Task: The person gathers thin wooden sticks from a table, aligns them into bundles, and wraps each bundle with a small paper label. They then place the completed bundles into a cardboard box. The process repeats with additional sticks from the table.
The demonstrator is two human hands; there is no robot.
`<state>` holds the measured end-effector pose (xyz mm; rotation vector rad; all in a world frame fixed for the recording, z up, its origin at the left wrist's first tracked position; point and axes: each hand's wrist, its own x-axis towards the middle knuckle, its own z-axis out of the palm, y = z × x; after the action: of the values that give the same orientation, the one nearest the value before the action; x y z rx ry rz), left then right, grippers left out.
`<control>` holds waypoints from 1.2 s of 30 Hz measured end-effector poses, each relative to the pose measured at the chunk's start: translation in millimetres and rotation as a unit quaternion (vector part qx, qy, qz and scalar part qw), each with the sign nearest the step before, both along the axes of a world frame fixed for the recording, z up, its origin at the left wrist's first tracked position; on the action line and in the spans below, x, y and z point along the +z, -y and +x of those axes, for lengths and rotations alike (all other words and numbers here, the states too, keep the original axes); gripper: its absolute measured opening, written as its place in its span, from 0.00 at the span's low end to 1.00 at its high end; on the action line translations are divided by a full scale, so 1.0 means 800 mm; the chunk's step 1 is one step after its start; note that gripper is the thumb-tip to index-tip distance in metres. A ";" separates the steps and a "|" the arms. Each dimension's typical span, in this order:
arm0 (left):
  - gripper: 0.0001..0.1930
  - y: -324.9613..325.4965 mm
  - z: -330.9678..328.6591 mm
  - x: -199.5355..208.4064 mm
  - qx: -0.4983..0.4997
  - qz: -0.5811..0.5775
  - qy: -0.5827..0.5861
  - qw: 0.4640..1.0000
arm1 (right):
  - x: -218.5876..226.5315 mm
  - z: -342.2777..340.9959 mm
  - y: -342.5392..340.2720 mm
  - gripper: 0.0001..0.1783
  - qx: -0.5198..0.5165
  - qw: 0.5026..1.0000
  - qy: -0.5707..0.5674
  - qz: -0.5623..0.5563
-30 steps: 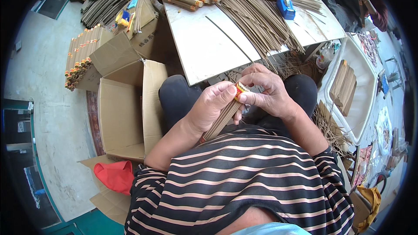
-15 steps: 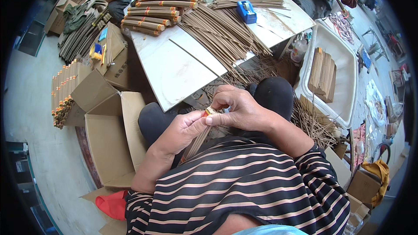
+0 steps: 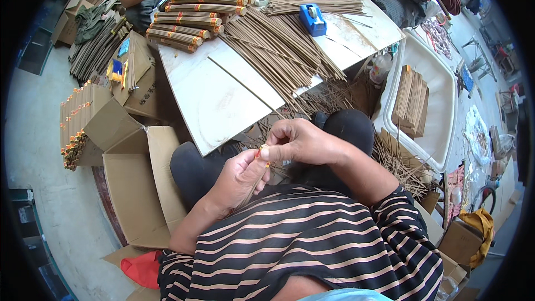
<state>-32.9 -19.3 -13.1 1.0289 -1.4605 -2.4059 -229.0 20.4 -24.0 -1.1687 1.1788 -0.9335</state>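
My left hand (image 3: 227, 184) is wrapped around a slim bundle of brown incense sticks (image 3: 251, 192) above my lap. The bundle slants up from my striped shirt, its upper end showing a red and yellow band. At that end my right hand (image 3: 304, 144) pinches with thumb and forefinger, the fingertips touching my left thumb. My fingers cover most of the bundle's tip, so what the right hand pinches is hard to make out.
On the white table (image 3: 214, 111) lie loose incense sticks (image 3: 278, 50), banded bundles (image 3: 206, 10) and a blue tape dispenser (image 3: 312, 19). An open cardboard box (image 3: 131, 200) stands left; a white tub (image 3: 443, 128) with sticks stands right. Two people sit across the table.
My right hand has shifted slightly left and down, and the bundle's banded end is more covered. The view has moved a little. The person at upper left has moved their hands apart.
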 end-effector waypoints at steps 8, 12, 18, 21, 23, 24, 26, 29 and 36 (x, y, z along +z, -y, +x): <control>0.14 0.024 -0.006 -0.002 0.047 0.025 0.030 0.998 | -0.086 -0.215 0.146 0.17 -0.341 0.756 -0.530 -0.178; 0.15 0.035 -0.008 -0.010 0.052 0.049 0.016 0.997 | -0.083 -0.285 0.207 0.20 -0.381 0.839 -0.388 0.009; 0.17 0.047 -0.002 -0.022 0.055 0.055 -0.010 0.997 | -0.054 -0.289 0.245 0.19 -0.345 0.874 -0.258 0.223; 0.16 0.049 -0.004 -0.021 0.057 0.061 -0.013 0.996 | -0.057 -0.291 0.250 0.18 -0.375 0.873 -0.206 0.237; 0.15 0.050 -0.006 -0.020 0.054 0.062 -0.013 0.997 | -0.066 -0.298 0.249 0.17 -0.397 0.872 -0.160 0.237; 0.15 0.051 -0.005 -0.021 0.053 0.060 -0.013 0.997 | -0.069 -0.300 0.249 0.16 -0.403 0.874 -0.136 0.235; 0.16 0.052 -0.004 -0.024 0.049 0.055 -0.015 0.997 | -0.076 -0.305 0.243 0.14 -0.417 0.884 -0.062 0.202; 0.17 0.052 0.001 -0.028 0.048 0.050 -0.015 0.997 | -0.094 -0.301 0.218 0.09 -0.410 0.903 0.087 0.092; 0.17 0.048 0.001 -0.025 0.040 0.058 -0.016 0.997 | -0.119 -0.279 0.207 0.08 -0.456 0.884 -0.008 0.107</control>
<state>-32.2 -57.8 -32.8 1.0467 -1.2578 -2.4621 -452.5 -145.4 -119.2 -0.3910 1.8412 -1.4271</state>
